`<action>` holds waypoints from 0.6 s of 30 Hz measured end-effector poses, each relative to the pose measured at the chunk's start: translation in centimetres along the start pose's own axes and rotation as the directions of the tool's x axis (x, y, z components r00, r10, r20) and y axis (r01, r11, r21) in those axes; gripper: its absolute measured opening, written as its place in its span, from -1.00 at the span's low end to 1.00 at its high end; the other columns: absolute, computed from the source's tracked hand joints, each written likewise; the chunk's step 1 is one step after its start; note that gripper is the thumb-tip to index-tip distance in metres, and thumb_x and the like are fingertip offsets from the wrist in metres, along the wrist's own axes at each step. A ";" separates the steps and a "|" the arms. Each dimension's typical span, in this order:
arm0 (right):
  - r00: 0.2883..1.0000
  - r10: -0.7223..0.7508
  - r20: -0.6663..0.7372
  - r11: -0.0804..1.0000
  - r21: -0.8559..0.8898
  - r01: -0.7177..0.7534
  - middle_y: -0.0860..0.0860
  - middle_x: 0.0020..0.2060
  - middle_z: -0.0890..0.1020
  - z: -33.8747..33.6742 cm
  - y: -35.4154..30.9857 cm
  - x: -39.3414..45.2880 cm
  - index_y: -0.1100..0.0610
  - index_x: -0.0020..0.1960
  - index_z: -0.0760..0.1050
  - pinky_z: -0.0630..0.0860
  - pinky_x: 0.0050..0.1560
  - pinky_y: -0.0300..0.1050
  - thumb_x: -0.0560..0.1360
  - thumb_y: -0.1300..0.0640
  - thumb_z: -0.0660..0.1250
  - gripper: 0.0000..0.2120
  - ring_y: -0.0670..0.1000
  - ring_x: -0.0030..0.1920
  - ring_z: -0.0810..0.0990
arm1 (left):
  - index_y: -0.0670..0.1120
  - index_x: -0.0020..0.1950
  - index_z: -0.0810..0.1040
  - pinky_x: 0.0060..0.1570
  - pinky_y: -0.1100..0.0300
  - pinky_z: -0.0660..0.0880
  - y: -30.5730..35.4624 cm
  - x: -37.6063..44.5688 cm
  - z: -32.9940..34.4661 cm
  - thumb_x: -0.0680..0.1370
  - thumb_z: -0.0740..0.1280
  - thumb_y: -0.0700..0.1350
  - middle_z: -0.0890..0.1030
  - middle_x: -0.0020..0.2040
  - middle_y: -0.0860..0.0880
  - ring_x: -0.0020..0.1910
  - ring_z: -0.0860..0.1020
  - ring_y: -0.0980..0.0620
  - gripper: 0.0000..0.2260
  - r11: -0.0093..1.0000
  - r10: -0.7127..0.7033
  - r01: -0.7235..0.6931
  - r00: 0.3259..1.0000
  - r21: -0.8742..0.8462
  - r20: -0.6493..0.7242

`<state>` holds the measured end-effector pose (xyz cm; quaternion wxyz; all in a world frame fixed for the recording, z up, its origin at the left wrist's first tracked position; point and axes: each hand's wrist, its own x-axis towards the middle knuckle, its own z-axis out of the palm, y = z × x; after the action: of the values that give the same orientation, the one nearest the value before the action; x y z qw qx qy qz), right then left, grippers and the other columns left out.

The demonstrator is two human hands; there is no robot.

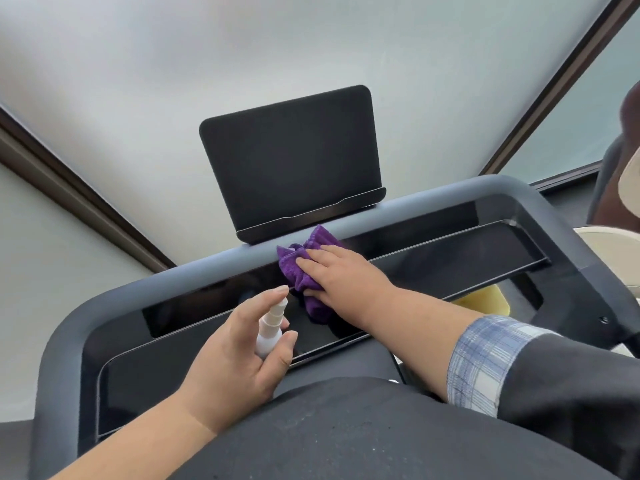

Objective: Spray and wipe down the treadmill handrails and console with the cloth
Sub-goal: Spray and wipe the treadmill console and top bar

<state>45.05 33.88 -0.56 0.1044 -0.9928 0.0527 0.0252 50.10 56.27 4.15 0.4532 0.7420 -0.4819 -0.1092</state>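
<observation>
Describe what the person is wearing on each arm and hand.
Both hands, left hand and right hand, are bare: no gloves, rings or watch visible. The left forearm is uncovered. The right arm wears a dark sleeve with a blue-and-white plaid cuff folded back.

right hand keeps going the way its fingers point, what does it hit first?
The right hand points up-left across the purple cloth, already under its fingers. Past it, most likely the grey console rail, then the tablet stand; depth is unclear.
</observation>
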 end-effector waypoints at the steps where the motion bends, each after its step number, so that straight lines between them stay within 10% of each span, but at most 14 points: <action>1: 1.000 0.002 0.006 1.000 -0.008 -0.002 0.11 0.46 0.42 -0.1 0.7 0.0 0.11 0.52 0.35 0.28 0.47 0.10 0.60 -0.11 0.28 -0.44 0.21 0.44 0.36 | 0.32 0.43 0.22 -0.15 0.42 0.44 0.2 0.4 0.5 0.52 0.30 0.03 0.49 0.04 0.26 -0.19 0.54 0.29 -0.47 1.000 -0.002 0.002 1.000 0.002 0.009; 12: 0.979 0.140 -0.149 0.987 -0.060 -0.150 0.08 0.48 0.41 -3.3 11.7 -2.2 0.10 0.52 0.34 0.11 0.51 -0.05 0.60 -0.14 0.27 -0.43 0.13 0.50 0.31 | 0.41 0.40 0.18 -0.11 0.30 0.49 3.8 6.8 7.8 0.51 0.28 0.10 0.48 0.01 0.27 -0.14 0.54 0.25 -0.48 0.994 -0.056 0.047 0.993 0.095 0.102; 18: 0.954 0.277 -0.112 0.960 -0.009 -0.280 0.08 0.42 0.46 -2.2 14.3 -2.8 0.07 0.48 0.40 0.36 0.34 0.15 0.56 -0.18 0.26 -0.44 0.22 0.39 0.38 | 0.45 0.39 0.16 -0.11 0.30 0.47 4.8 8.2 10.3 0.52 0.26 0.12 0.48 0.01 0.28 -0.16 0.53 0.24 -0.50 0.967 -0.189 0.179 0.981 0.181 0.036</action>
<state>40.77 19.75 -1.14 0.0847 -0.9765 0.1975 -0.0142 45.17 43.13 4.35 0.3605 0.8176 -0.4306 -0.1271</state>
